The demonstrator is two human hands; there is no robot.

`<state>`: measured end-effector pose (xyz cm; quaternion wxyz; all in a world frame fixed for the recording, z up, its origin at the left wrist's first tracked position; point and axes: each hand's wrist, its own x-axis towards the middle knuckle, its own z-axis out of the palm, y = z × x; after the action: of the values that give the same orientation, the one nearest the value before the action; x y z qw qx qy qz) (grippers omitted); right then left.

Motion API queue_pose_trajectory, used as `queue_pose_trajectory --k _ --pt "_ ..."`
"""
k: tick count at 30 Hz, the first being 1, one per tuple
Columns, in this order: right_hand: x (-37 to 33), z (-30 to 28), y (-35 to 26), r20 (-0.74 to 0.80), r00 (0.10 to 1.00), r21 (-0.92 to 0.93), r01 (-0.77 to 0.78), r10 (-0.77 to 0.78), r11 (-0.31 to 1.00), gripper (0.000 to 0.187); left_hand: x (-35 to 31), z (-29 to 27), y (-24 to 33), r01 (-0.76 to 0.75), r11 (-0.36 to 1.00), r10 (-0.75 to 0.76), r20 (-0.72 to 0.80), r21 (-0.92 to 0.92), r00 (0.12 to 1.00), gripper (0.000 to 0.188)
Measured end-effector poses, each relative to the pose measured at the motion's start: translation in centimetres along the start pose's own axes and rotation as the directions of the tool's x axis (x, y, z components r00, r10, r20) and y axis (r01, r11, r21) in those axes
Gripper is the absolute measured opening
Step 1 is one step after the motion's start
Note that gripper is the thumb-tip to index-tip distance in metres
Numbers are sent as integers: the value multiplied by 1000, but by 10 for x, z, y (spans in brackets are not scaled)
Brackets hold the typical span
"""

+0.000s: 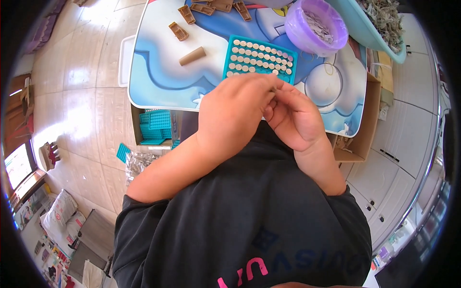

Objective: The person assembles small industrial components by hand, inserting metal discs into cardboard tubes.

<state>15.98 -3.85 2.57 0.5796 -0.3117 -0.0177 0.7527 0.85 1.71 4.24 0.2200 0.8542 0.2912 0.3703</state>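
My left hand [236,102] and my right hand [298,115] meet over the near edge of the table, fingertips pressed together. What they pinch, if anything, is hidden by the fingers. Just beyond them lies a teal tray [294,73] with rows of small round whitish discs [259,55] set in its hollows. My left hand covers part of the tray's near side. To the left of the tray, a brown cardboard-like tube [192,56] lies on its side.
Several brown boat-shaped pieces [178,31] lie at the far left of the patterned table [165,89]. A purple lined bowl [294,30] holds pale strips; beside it a light-blue basin [357,24] holds greyish shreds. Below the table sit stacked teal trays [158,120] and a cardboard box [367,129].
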Motion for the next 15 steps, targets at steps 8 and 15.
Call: queue_pose_trajectory --k 8,15 --pt "4 0 -10 -54 872 -807 249 -487 535 22 -3 -8 -10 562 -211 -674 535 -800 510 25" --pt "20 -17 -9 495 701 -851 271 -513 -450 21 -13 -6 -12 558 -322 -640 610 -765 468 25"
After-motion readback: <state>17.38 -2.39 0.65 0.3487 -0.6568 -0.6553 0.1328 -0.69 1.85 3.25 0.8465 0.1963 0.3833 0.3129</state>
